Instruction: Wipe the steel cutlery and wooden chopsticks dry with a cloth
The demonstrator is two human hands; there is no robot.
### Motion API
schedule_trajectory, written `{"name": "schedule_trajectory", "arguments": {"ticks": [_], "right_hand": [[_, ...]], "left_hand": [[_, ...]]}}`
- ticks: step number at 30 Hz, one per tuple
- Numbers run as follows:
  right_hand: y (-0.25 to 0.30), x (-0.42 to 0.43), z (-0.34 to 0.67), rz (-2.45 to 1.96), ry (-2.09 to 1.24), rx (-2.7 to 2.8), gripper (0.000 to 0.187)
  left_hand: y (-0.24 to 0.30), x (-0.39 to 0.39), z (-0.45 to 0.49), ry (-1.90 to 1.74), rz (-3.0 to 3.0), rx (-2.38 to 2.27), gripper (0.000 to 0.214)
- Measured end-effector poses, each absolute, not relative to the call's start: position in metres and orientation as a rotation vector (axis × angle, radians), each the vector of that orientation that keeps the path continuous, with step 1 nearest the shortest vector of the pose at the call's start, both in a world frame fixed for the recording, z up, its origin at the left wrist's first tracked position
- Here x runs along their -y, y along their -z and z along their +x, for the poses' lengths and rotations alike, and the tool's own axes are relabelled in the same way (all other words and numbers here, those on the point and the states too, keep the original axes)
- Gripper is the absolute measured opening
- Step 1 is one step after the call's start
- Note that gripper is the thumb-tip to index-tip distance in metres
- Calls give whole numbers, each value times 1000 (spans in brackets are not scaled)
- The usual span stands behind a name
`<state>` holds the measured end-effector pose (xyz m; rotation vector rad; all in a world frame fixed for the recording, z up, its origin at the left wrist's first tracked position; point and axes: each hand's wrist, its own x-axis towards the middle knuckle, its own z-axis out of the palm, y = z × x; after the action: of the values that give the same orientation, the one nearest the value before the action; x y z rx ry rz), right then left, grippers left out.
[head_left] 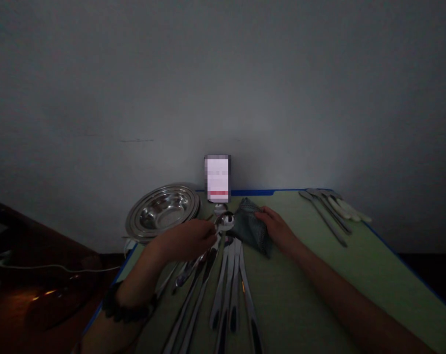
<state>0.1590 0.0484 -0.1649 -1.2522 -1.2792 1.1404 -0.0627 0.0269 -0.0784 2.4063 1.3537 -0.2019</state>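
Note:
My left hand point(193, 239) is closed on a shiny metal spoon point(226, 221), whose bowl points right toward the cloth. A dark grey-green cloth point(251, 228) is gripped at its right side by my right hand point(276, 227), with the thumb on top. Below my hands lie several long metal utensils point(228, 285), their handles fanned toward the front edge. More spoons and long-handled pieces are under and beside my left hand, partly hidden by it. Just behind the held spoon, another spoon bowl point(220, 209) shows.
Nested metal basins point(164, 214) stand at the back left of the green table point(300, 285). A lit phone point(217, 178) leans against the wall. Several utensils, some with white handles point(346, 209), lie at the back right. A white cable point(61, 266) runs along the left.

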Motion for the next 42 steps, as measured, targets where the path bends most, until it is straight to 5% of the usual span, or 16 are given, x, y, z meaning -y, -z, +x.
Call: {"name": "schedule_trajectory", "arguments": {"ticks": [13, 19, 28, 35, 42], "right_hand": [[138, -16, 164, -1437, -452, 2377, 49], [142, -7, 141, -1653, -259, 2433, 36], [105, -39, 198, -1650, -499, 2141, 20], [54, -49, 217, -1246, -1099, 1296, 20], [38, -34, 203, -1172, -1152, 1757, 26]], "left_hand": [[72, -25, -67, 299, 2413, -1344, 30], [70, -25, -63, 308, 2410, -1340, 29], [64, -22, -62, 73, 2382, -1408, 34], [29, -29, -41, -96, 2206, -1297, 33], [22, -12, -35, -223, 2344, -1376, 32]]}}
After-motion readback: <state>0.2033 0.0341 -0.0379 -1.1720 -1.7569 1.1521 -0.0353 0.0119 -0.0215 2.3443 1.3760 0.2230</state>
